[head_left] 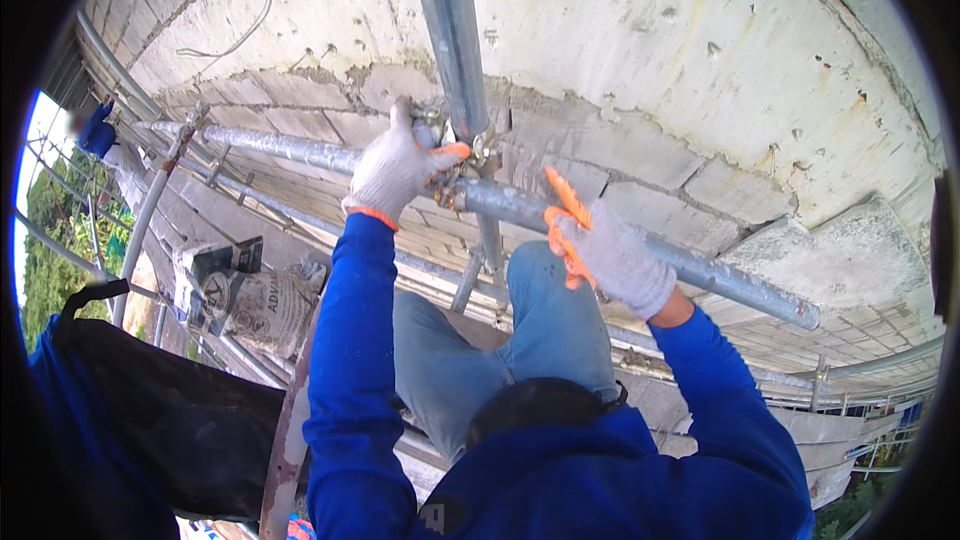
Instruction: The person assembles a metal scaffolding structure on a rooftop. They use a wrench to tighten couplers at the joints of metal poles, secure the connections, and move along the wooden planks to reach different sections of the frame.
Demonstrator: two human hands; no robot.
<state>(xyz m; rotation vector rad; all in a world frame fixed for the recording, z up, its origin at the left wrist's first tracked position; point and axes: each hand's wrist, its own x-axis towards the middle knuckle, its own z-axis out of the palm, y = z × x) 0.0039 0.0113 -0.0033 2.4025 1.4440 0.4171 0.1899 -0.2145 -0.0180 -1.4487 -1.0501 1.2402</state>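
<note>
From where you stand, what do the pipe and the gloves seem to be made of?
The horizontal pipe looks like galvanized steel: dull silver-grey with a mottled sheen. The gloves, on the left hand and right hand, seem knitted white fabric with an orange, probably rubbery, coating.

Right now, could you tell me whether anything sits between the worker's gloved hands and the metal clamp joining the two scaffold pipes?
Nothing visible does. The left gloved hand is already on the metal scaffold clamp, and the right gloved hand rests on the horizontal grey steel pipe beside it.
</note>
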